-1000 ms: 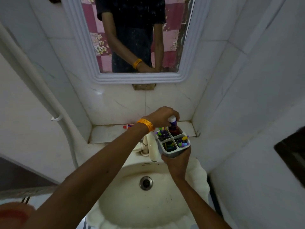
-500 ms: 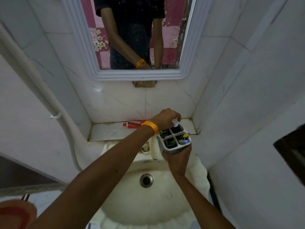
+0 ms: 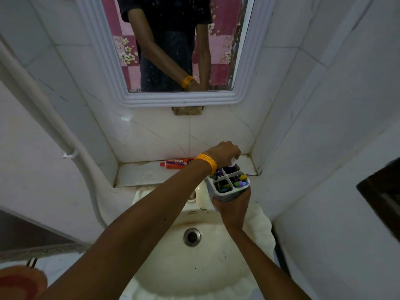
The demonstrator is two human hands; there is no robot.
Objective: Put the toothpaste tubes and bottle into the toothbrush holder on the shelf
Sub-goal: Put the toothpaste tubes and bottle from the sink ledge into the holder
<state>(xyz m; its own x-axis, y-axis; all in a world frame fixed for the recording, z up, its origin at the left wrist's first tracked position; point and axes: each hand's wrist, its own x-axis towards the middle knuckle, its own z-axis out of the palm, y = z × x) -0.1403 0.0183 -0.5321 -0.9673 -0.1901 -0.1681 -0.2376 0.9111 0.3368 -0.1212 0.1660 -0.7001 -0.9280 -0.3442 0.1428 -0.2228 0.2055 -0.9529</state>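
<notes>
- Right hand (image 3: pixel 232 204) wraps the base of the toothbrush holder (image 3: pixel 227 187) from below, grip closed on it, holder lifted over the back rim of the washbasin (image 3: pixel 194 267).
- Holder is grey-white with four compartments; colourful brush ends show in three of them.
- Left hand (image 3: pixel 223 153), orange wristband (image 3: pixel 206 161) on the wrist, reaches over the holder; fingers pinch the white cap of the bottle (image 3: pixel 232 163).
- Bottle sits upright in the far compartment, only cap and dark top showing.
- Red toothpaste tube (image 3: pixel 176 163) lies flat on the shelf (image 3: pixel 140 174), behind the left wrist, untouched.
</notes>
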